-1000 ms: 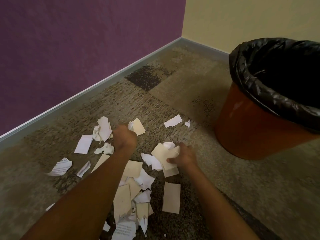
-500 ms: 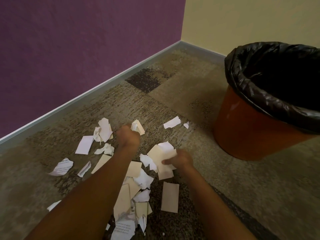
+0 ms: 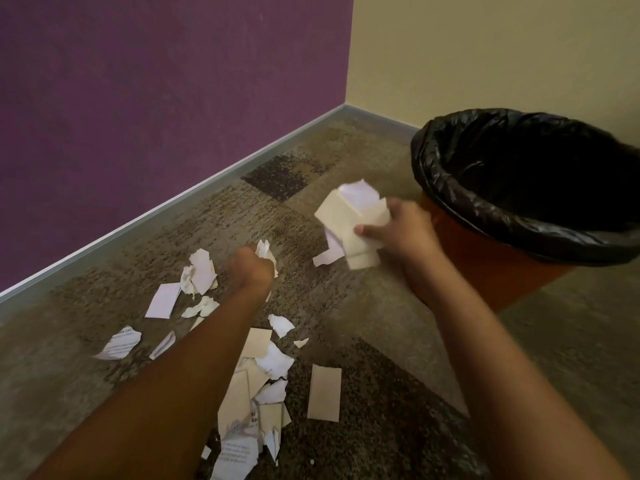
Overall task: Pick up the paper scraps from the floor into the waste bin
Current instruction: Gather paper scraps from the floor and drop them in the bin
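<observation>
Several torn white and cream paper scraps (image 3: 266, 372) lie scattered on the carpet below my arms. My right hand (image 3: 401, 226) is raised off the floor, shut on a bundle of paper scraps (image 3: 349, 216), just left of the waste bin. The waste bin (image 3: 485, 271) is orange with a black liner (image 3: 512, 216) and stands at the right. My left hand (image 3: 251, 270) is a fist low over the floor, shut on a crumpled paper scrap (image 3: 265, 251) that sticks out past its knuckles.
A purple wall (image 3: 156, 98) with a grey baseboard (image 3: 173, 206) runs along the left and meets a cream wall (image 3: 485, 46) in the far corner. Patterned brown carpet (image 3: 398, 393) covers the floor. One cream rectangle (image 3: 324, 393) lies apart, right of the main pile.
My right hand has lifted its bundle of scraps off the floor and moved up and right, toward the bin. My left hand has stayed a fist over the same spot.
</observation>
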Demonstrator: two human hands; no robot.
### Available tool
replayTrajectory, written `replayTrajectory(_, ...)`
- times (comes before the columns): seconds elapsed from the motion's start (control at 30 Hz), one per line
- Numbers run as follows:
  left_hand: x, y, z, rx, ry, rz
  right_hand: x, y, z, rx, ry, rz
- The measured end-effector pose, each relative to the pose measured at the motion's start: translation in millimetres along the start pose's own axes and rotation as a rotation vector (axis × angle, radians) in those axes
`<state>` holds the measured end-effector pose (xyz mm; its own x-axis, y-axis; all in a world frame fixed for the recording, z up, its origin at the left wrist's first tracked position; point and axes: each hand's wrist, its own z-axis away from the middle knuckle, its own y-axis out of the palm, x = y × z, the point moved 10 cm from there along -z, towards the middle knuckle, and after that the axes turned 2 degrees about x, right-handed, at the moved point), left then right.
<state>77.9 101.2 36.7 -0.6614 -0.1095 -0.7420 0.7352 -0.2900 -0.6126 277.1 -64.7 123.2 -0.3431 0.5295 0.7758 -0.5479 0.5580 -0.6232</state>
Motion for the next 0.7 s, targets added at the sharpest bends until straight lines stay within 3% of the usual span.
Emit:
replayTrajectory(0.2,-43.7,-4.3,17.9,-0.007,0.055,-0.059,58.7,-115.1,-2.1,-0.172,-0.099,0.203)
replayTrajectory(0.37,-97.3,1.7,27.8,0.050,0.097,0.172,63.2,-189.5,-10.0,-0.289,-0.079,0.319)
replayTrajectory(0.5,-159.6,6.5,44.9,0.146,0.153,0.340,34.2,-226.3,-25.4,-0.363,0.015,0.423)
replayTrajectory(0.7,-244.5,29.1,83.3,0.327,0.252,0.561,-45.9,-212.6,-56.9,-0.242,0.248,0.629)
